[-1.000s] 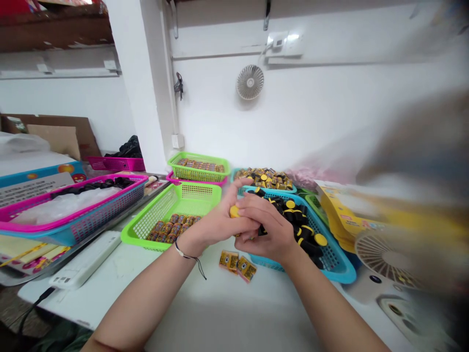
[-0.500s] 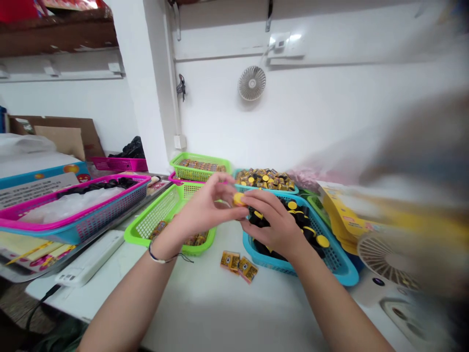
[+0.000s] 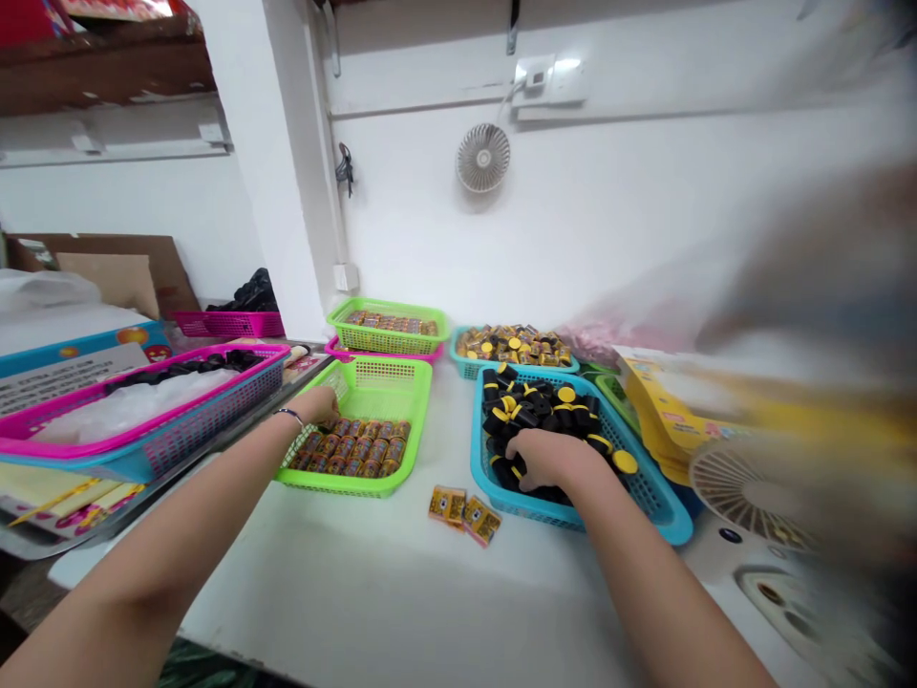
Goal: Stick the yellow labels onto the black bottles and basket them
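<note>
Closest in, on the smooth white tabletop (image 3: 373, 583), two flat, glossy gold-and-orange printed squares (image 3: 464, 513) lie touching, one edge over the other. Just beyond, the right hand (image 3: 548, 459) is down in a blue plastic basket (image 3: 522, 504) with lattice walls, fingers curled among stubby black cylinders with bright yellow round ends (image 3: 555, 411). They're heaped at every angle, matt and dark; the fingertips are buried, so there's no telling whether one is gripped.

Over to the left hand (image 3: 317, 408), a thin dark-and-white cord bracelet (image 3: 290, 414) at its wrist: it's inside a lime-green plastic mesh basket (image 3: 391, 384), bent fingers low at the rear of neat rows of shiny, gold-and-brown patterned cylinders (image 3: 358, 449) lying on their sides. Its hold can't be made out either.

Further back, a second blue basket (image 3: 477, 368) brims with jumbled gold-wrapped, yellow-ended cylinders (image 3: 526, 344), and a second lime-green basket (image 3: 387, 341) carries more tidy rows. Behind, a round, pale, ribbed fan (image 3: 483, 158) hangs on the plain white wall (image 3: 608, 220).
</note>
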`<state>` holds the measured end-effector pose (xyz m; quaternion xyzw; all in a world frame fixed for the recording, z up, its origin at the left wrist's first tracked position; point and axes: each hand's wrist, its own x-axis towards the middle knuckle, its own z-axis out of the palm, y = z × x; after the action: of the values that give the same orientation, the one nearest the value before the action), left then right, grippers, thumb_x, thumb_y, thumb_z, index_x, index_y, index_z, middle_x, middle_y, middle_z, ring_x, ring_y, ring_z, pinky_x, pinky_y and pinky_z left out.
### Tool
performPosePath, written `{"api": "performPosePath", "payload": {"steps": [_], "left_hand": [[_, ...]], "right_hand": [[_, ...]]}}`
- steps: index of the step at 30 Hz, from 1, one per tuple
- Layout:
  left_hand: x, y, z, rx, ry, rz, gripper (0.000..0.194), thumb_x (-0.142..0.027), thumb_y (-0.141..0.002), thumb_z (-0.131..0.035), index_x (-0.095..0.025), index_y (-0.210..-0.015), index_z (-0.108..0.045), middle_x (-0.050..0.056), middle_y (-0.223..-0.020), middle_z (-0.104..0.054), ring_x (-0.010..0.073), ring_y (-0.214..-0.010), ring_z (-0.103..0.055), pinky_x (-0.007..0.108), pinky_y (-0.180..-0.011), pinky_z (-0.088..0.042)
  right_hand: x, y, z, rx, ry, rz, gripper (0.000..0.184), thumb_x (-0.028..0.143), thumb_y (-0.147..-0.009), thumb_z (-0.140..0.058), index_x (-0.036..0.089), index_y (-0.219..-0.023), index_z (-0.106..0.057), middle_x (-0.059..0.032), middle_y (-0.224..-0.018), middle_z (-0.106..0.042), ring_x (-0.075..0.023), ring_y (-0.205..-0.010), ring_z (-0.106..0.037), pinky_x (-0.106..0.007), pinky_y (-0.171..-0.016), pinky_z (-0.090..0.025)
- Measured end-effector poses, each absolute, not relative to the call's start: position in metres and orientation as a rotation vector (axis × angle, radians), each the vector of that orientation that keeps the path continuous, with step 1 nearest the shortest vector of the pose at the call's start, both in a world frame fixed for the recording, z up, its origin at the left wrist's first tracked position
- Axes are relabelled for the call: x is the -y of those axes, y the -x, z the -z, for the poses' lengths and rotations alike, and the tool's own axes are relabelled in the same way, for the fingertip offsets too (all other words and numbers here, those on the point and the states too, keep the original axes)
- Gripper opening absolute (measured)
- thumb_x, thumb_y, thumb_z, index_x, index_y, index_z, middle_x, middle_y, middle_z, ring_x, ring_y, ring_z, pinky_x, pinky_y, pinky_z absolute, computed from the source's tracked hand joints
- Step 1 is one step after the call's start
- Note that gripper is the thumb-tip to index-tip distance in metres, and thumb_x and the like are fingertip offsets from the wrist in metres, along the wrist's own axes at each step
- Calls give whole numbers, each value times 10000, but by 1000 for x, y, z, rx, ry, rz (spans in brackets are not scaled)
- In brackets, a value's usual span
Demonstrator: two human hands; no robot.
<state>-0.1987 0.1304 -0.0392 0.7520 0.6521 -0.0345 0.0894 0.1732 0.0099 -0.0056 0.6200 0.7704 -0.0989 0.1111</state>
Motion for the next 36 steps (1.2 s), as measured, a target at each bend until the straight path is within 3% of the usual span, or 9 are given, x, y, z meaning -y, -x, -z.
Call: {"api": "performPosePath", "payload": {"steps": [4, 10, 17, 20, 22, 24, 26, 31, 36], "left_hand": [[-140, 205, 52, -1934, -2148, 439, 337, -345, -935, -590, -152, -1212, -588, 95, -1203, -618, 221, -1022, -633, 426, -862, -557], [-134, 198, 47, -1935, -2231, 569, 337, -339, -936, -588, -162, -1224, -582, 102, -1238, -605, 227, -1058, -621, 440, -888, -546], [-105, 154, 21, -1939, -2496, 220, 338, -330, -943, -578, -150, -1230, -578, 106, -1216, -619, 227, -1049, -630, 450, -894, -544], [-67, 113, 9, -1809, -2659, -53, 326, -226, -1004, -397, -105, -1256, -566, 159, -1145, -667, 239, -1019, -657, 426, -907, -524], [-33, 82, 13, -1635, -2753, -179, 351, -197, -1007, -320, -150, -1215, -599, 124, -1102, -700, 211, -984, -674, 347, -883, -524], [1, 55, 28, -1445, -2809, -175, 303, -177, -971, -386, -200, -1104, -658, 58, -951, -737, 168, -837, -698, 263, -791, -536], [27, 34, 54, -1344, -2845, -108, 235, -123, -896, -490, -178, -1014, -686, 60, -856, -734, 177, -738, -694, 253, -716, -542], [38, 15, 117, -1467, -2889, -12, 395, 58, -810, -389, -71, -1054, -672, 193, -1000, -717, 291, -901, -696, 369, -728, -564], [29, 21, 127, -1420, -2881, -37, 313, 10, -839, -430, -128, -878, -708, 130, -847, -734, 251, -772, -704, 336, -694, -548]], "right_hand": [[-13, -166, 13, -2194, -1791, 292, 465, 145, -679, -787, 163, -1136, -702, -163, -1138, -696, -335, -1028, -683, -416, -800, -559], [-27, -164, 25, -2078, -1795, 348, 317, 354, -938, -599, 169, -1196, -595, -79, -1199, -628, -202, -1025, -642, -413, -867, -557], [-25, -167, 18, -2110, -1773, 394, 326, 298, -870, -681, 142, -1152, -629, -98, -1125, -663, -228, -989, -658, -408, -840, -551], [-24, -177, 11, -2264, -1729, 448, 449, 226, -728, -766, 146, -1157, -662, -121, -1096, -694, -275, -966, -671, -362, -795, -527], [-24, -186, 4, -2408, -1684, 500, 503, 280, -719, -746, 186, -1204, -648, -94, -1127, -692, -259, -963, -666, -315, -772, -505], [-21, -195, -4, -2534, -1638, 540, 470, 365, -765, -683, 221, -1210, -640, -59, -1089, -696, -226, -920, -659, -279, -732, -481], [-17, -201, -11, -2618, -1597, 569, 409, 408, -800, -625, 234, -1169, -650, -38, -978, -695, -198, -832, -642, -264, -674, -453], [-5, -206, -21, -2721, -1590, 630, 349, 364, -750, -658, 237, -1074, -628, -22, -943, -644, -154, -736, -583, -243, -627, -425], [-2, -209, -22, -2707, -1658, 670, 331, 342, -744, -657, 255, -1056, -590, -5, -928, -625, -136, -668, -570, -245, -596, -403]]}}
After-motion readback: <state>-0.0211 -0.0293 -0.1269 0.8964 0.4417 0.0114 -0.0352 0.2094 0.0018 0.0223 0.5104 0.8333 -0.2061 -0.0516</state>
